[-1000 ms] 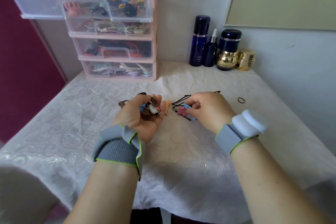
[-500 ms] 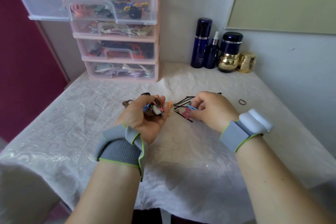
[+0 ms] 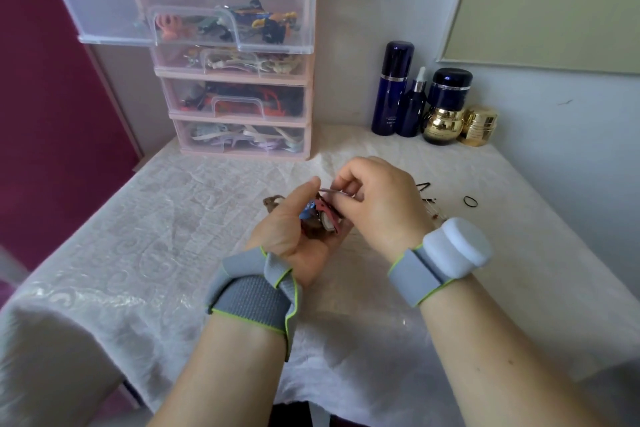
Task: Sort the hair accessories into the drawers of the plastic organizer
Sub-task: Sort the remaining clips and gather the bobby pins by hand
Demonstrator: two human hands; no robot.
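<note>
Pinching a thin clip between thumb and fingertips, the right hand (image 3: 377, 204) has crossed from the scatter of pins it was picking at half a second ago and now meets the left hand (image 3: 298, 232) above the table (image 3: 104, 253), pressing the clip in among those already gathered there. The left hand lies palm up with its fingers curled around a small bundle of clips (image 3: 320, 215), red, blue and brown pieces showing between thumb and palm. A brown clip (image 3: 273, 202) lies on the cloth just beyond the left thumb. To the right, near the right wrist, a few black bobby pins (image 3: 425, 188) and a black hair tie (image 3: 470, 202) lie on the cloth. The handover suggests the person is collecting a handful before a trip to the plastic organizer (image 3: 239, 55) at the back left, whose top drawer (image 3: 194, 10) stands pulled out and already holds coloured clips; the three drawers below it are shut and filled. With those pieces on the cloth, the sorting looks well along but not finished. Dark blue bottles (image 3: 394, 87) and gold jars (image 3: 479, 125) stand against the wall.
</note>
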